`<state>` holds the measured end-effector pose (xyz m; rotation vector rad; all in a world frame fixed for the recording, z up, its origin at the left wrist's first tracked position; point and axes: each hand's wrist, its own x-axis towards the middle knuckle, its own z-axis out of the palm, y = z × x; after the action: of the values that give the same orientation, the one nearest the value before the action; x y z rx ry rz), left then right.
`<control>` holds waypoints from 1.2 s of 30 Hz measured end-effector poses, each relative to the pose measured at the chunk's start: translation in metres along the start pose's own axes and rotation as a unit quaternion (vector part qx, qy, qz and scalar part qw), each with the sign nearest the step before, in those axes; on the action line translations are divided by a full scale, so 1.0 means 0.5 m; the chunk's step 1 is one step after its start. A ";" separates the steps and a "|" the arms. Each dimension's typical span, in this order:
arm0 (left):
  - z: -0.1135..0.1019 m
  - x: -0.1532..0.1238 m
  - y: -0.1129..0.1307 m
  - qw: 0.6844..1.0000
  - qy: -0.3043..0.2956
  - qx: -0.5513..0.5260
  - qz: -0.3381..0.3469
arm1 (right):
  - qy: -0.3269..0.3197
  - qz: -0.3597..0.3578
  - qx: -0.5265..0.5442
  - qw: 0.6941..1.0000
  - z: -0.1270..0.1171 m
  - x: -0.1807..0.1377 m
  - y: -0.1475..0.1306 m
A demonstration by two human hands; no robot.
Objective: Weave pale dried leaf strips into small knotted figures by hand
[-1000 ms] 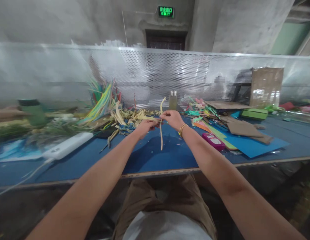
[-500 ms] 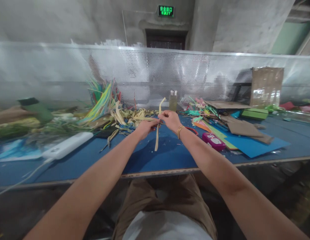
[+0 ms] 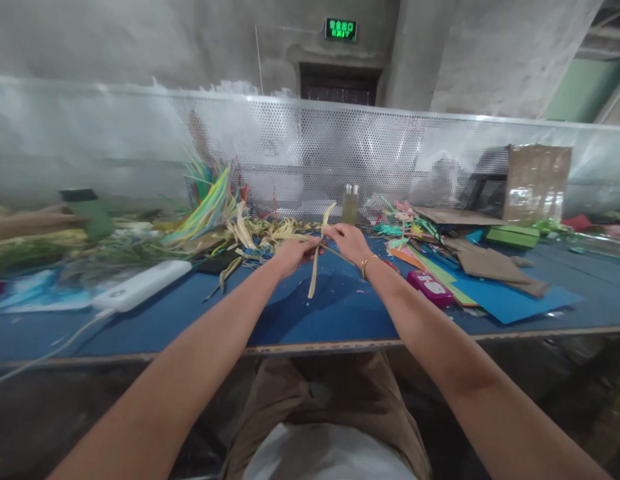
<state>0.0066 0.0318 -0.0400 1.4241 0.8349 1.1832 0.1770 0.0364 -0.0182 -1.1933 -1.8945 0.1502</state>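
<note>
Above the blue table [image 3: 335, 320], my left hand [image 3: 293, 256] is closed in a pinch on pale yellow straw-like strips [image 3: 313, 275]. One strip runs up and down between the hands, its lower end hanging free and its upper tip standing above the fingers. My right hand [image 3: 347, 241] pinches at the same crossing, its fingertips meeting those of the left. A thin strip sticks out below the right hand toward the wrist, which wears a gold bracelet [image 3: 369, 264]. The fingertips partly hide how the strips cross.
Left lie a pile of dried husk-like strips [image 3: 243, 230], colourful stems [image 3: 210, 207] and a white power strip [image 3: 143, 285]. A bottle [image 3: 350, 204] stands behind my hands. Right are a purple box [image 3: 430, 288], blue sheet [image 3: 515, 297] and cardboard [image 3: 490, 267]. Another person's arm [image 3: 30, 223] reaches in far left.
The view has shifted slightly. My hands stay close together; a thin strip now shows stretching beneath my right hand toward the wrist. The other person's arm has moved a little.
</note>
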 end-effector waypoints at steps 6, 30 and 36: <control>-0.015 0.010 0.010 0.999 0.009 -0.040 -0.006 | -0.056 -0.025 -0.051 0.997 -0.016 -0.014 -0.017; -0.035 0.007 0.014 0.998 0.000 0.059 -0.027 | -0.090 -0.049 -0.027 0.994 -0.011 -0.009 -0.006; -0.049 -0.006 0.038 0.995 -0.040 0.081 -0.039 | -0.107 -0.016 0.186 0.977 0.020 0.003 0.030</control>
<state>-0.0198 0.0322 -0.0233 1.5449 0.9390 1.0108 0.1797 0.0487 -0.0311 -0.9186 -1.9588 0.6086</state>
